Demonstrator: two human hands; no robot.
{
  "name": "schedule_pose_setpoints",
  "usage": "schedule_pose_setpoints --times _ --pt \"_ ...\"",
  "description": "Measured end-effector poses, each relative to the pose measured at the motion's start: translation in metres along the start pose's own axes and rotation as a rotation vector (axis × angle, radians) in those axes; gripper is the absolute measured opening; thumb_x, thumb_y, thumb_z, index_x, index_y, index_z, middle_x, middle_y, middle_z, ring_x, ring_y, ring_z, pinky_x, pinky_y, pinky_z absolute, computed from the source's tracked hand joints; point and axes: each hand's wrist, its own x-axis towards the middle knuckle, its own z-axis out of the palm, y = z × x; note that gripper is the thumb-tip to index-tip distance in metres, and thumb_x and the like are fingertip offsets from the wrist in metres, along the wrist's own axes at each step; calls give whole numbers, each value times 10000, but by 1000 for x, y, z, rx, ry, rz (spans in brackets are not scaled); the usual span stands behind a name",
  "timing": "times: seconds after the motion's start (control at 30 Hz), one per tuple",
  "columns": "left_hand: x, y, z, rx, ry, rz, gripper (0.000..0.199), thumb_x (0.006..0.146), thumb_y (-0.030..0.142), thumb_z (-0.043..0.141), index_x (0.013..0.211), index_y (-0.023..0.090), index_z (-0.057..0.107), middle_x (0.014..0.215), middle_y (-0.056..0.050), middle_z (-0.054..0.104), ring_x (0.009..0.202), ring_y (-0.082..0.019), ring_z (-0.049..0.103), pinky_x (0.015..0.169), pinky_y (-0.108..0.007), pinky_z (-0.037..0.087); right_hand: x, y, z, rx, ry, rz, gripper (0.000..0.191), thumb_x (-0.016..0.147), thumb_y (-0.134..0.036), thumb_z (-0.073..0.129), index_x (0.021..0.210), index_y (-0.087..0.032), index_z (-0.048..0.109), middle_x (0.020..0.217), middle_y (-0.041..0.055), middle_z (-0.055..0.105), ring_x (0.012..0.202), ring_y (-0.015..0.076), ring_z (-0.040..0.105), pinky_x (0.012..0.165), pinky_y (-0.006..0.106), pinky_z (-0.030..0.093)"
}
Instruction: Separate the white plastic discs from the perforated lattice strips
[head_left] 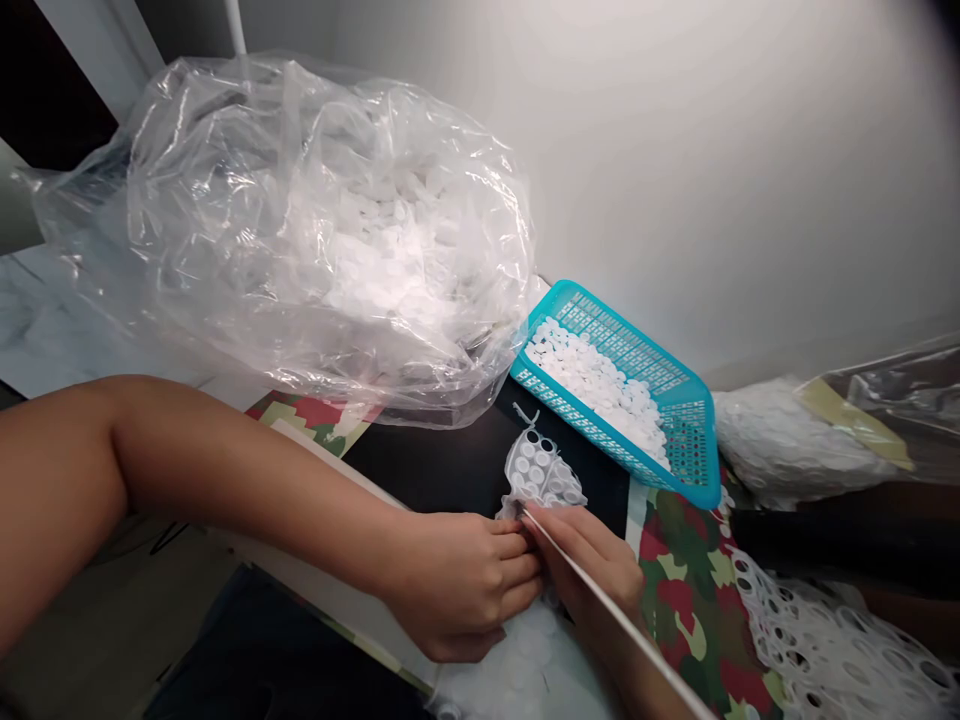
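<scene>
My left hand (461,585) is closed, its fingers curled and meeting the other hand at the gathered lower end of a small clear pouch (541,470) of white, round, ring-like plastic pieces. My right hand (600,570) is also closed, pinching the same gathered part from the right. The fingertips hide exactly how each one grips it. A thin white strip (615,610) runs from the fingertips across my right hand to the bottom edge. Below the hands lies a translucent bag (525,660) with pale contents, partly hidden by both hands.
A large clear plastic bag (247,260) of white pieces stands behind, left. A turquoise basket (660,350) holds many small white discs (592,385). To the right lie another filled bag (795,440) and a pile of white ring netting (840,640) by a camouflage-patterned cloth (686,600).
</scene>
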Motion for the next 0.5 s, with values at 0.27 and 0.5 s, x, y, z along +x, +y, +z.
schedule_pose_setpoints --times 0.27,0.5 --pt "-3 11 0 184 64 -55 472 835 295 451 1178 4 593 1137 -205 632 1037 -295 590 958 -443 443 17 -4 -7 80 -71 96 152 880 -125 538 901 -188 674 777 40 720 695 145 672 658 250 553" --pt "-4 15 -2 239 35 -76 434 861 279 420 1159 26 609 1096 -192 643 964 -295 605 894 -480 475 5 7 -10 89 -166 20 243 895 -114 546 1083 -195 677 921 62 719 824 155 677 717 257 570"
